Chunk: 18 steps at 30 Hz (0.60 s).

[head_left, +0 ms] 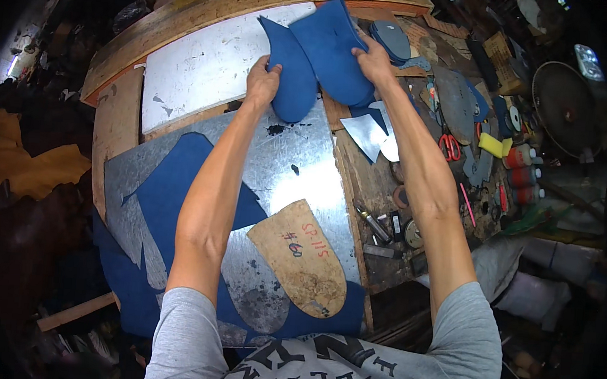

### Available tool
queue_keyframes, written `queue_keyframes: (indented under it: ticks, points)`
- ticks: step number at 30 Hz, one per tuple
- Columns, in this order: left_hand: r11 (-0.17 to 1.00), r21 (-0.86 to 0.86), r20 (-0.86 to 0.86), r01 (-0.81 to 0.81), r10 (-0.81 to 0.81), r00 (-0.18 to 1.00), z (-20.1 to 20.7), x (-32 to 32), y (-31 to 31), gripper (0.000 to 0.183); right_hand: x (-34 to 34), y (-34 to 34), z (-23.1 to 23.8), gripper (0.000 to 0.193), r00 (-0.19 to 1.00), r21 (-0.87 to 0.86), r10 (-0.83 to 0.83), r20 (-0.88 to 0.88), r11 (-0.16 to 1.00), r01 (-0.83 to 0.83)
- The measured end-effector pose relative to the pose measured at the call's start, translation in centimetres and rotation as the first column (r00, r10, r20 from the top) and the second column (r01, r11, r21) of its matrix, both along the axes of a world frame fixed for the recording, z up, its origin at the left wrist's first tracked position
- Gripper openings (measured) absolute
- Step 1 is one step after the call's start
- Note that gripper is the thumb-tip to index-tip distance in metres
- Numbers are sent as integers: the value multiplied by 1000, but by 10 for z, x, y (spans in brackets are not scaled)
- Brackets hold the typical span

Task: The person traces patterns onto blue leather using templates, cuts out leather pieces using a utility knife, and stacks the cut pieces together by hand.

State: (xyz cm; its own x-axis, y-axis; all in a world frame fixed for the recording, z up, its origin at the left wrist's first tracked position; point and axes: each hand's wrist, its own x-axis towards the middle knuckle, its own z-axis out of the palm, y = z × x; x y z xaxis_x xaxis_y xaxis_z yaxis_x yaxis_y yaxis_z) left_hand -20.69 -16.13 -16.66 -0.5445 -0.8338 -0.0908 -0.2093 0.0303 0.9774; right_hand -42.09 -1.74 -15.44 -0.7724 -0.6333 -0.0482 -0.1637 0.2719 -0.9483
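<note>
Grey shirt sleeves (462,324) fill the near edge, and both bare forearms run straight out from them toward the far side of the bench. Just beyond the shirt lies a tan pattern (299,259), a stiff, mottled board with a rounded near end and a squared far end, resting on a dull metal sheet (299,154) that is scratched and spotted. Blue sheet (170,202), soft and felt-like, spreads over the left and near part of the metal, with curved gaps cut out of it.

At the far end the left hand (261,83) has its fingers closed on the left edge of a blue piece (293,78), long with a rounded near tip. The right hand (374,62) grips a second blue piece (336,49) at its right edge, thumb on top; this one is broader and overlaps the first. Both pieces are held up just above the far edge of the metal, in front of a white board (207,62).

To the right, on worn wood, lie pale offcuts (373,135), red scissors (449,147), a yellow block (490,143) and small bottles (524,168).
</note>
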Motion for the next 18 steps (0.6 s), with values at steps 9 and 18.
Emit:
queue_keyframes:
  ticks: [9, 18]
  points:
    - [958, -267, -115, 106, -140, 983, 133, 204, 41, 45, 152, 72, 133, 40, 780, -52, 202, -592, 956, -288]
    - [884, 279, 316, -376, 285, 905, 7, 510, 168, 58, 348, 226, -17, 60, 723, -28, 80, 687, 996, -84]
